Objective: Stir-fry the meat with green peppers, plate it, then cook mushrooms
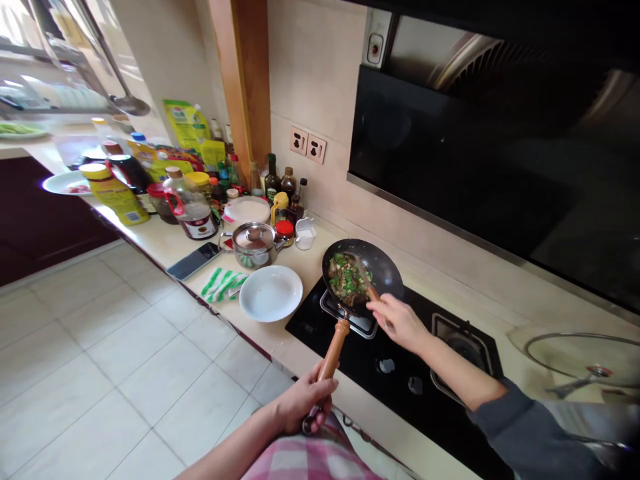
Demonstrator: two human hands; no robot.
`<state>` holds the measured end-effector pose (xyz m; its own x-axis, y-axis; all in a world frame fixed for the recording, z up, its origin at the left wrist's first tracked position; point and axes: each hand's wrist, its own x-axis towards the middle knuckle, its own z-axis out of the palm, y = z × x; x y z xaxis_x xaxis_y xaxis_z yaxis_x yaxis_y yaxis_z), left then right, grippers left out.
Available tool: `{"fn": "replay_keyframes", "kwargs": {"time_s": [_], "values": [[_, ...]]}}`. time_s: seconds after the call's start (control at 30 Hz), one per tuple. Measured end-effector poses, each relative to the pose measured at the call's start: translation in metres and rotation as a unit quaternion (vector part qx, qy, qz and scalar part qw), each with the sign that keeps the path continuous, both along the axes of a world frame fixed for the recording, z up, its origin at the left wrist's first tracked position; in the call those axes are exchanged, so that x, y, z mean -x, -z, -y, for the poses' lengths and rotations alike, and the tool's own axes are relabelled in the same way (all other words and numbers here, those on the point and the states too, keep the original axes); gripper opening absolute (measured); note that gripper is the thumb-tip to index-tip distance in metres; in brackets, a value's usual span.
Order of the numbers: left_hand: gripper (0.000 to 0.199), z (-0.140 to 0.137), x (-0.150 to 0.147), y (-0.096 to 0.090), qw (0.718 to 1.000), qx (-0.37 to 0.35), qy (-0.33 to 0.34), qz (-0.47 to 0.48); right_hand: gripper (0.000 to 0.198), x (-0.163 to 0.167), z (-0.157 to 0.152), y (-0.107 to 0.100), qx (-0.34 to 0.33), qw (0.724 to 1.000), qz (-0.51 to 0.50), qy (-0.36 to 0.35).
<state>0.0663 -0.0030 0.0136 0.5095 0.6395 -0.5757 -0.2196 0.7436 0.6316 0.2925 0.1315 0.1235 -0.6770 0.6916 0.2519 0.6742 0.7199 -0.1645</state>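
My left hand [311, 400] is closed round the wooden handle of a dark wok [387, 267], which is over the left burner [370, 328]. Whether the wok rests on the burner or is lifted a little, I cannot tell. Chopped food with green bits [345, 279] lies gathered in the left part of the wok. A spatula [371, 292] with a wooden handle is gripped in my right hand [400, 323], its blade dipping into the food. Just left of the wok, on the counter, is a white plate [271, 293] with nothing on it.
A lidded steel pot [254, 245], a green-striped cloth [223, 285] and a phone [194, 261] lie left of the plate. Bottles and jars crowd behind them. A glass lid [580, 360] is at the right, and the range hood [475, 160] overhangs the stove [410, 380].
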Motion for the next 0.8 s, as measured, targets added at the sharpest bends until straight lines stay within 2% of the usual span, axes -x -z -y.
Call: {"fn": "replay_keyframes", "kwargs": {"time_s": [0.03,0.1,0.2,0.27,0.3,0.37,0.5,0.57,0.6,0.67,0.8], "values": [[0.079,0.000,0.001,0.000,1.000,0.000,-0.002,0.002,0.029,-0.001,0.011,-0.004,0.002,0.999,0.028,-0.034],[0.078,0.000,0.002,-0.001,1.000,0.000,0.000,0.004,0.033,-0.005,0.035,-0.029,0.013,0.996,0.067,-0.062],[0.075,0.000,0.002,0.000,1.000,0.002,0.014,0.006,0.033,-0.008,0.067,-0.081,0.054,0.996,0.069,-0.035],[0.076,0.001,0.001,0.000,1.000,0.003,0.021,0.006,0.029,-0.001,0.080,-0.099,0.080,0.995,0.062,-0.009],[0.076,0.001,0.001,0.001,1.000,0.002,0.022,0.006,0.027,0.004,0.083,-0.098,0.084,0.994,0.063,0.003],[0.076,0.002,0.002,0.000,1.000,-0.003,0.020,0.005,0.026,0.016,0.084,-0.077,0.067,0.995,0.070,0.024],[0.072,0.001,0.007,-0.001,1.000,-0.010,0.014,0.005,0.028,0.021,0.086,0.002,-0.025,0.994,0.089,0.051],[0.072,-0.001,0.009,-0.001,1.000,-0.010,0.016,0.003,0.030,0.015,0.094,0.030,-0.057,0.993,0.092,0.056],[0.072,-0.001,0.011,-0.001,1.000,-0.009,0.019,0.001,0.030,0.011,0.099,0.037,-0.066,0.992,0.085,0.058],[0.071,-0.002,0.012,0.000,1.000,-0.008,0.023,0.000,0.030,0.002,0.109,0.038,-0.064,0.994,0.053,0.070],[0.068,-0.002,0.014,0.005,1.000,-0.012,0.021,0.004,0.029,-0.019,0.104,0.013,-0.041,0.989,-0.030,0.137]]}}
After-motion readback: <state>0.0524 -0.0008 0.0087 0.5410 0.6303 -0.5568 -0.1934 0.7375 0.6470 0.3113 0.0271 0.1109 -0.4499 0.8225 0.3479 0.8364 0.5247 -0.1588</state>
